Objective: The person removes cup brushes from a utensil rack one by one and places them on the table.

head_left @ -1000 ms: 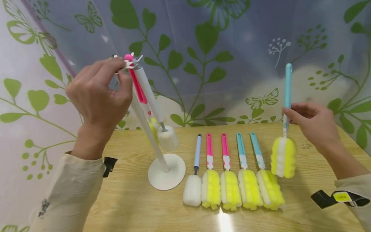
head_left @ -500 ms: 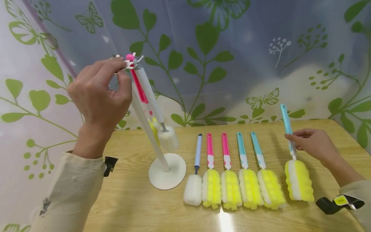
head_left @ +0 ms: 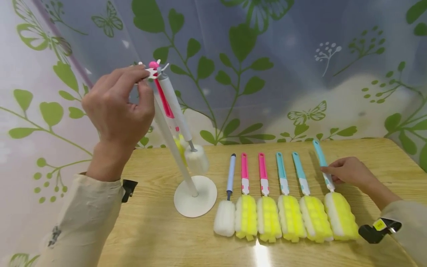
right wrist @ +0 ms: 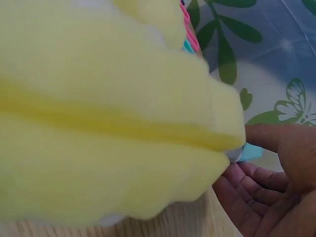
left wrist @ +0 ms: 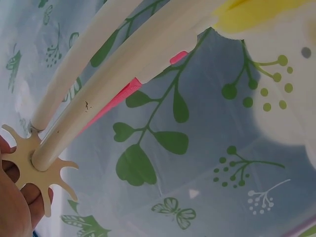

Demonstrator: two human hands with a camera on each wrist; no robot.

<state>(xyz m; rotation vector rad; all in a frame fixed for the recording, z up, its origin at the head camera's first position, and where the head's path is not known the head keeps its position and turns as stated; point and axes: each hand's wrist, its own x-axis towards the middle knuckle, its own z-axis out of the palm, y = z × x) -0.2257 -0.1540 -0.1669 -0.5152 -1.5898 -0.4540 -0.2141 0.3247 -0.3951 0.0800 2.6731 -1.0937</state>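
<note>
My left hand grips the hooked top of a white stand, which leans to the left. On its hooks hang a white sponge brush and a pink-handled sponge brush, partly behind the pole. At the right end of a row, my right hand pinches the handle of a blue-handled sponge brush between thumb and fingers. Its yellow and white sponge head is down at the table, beside the neighbouring brush. In the right wrist view that sponge hides most of the handle.
Left of the held brush lie two blue-handled brushes, two pink-handled ones and a lavender-handled brush with a white sponge. The stand's round base is on the wooden table. A leaf-patterned curtain hangs behind.
My right hand has lowered the blue-handled brush from the air to the table and brought it left to the end of the row. The left hand keeps its hold on the stand.
</note>
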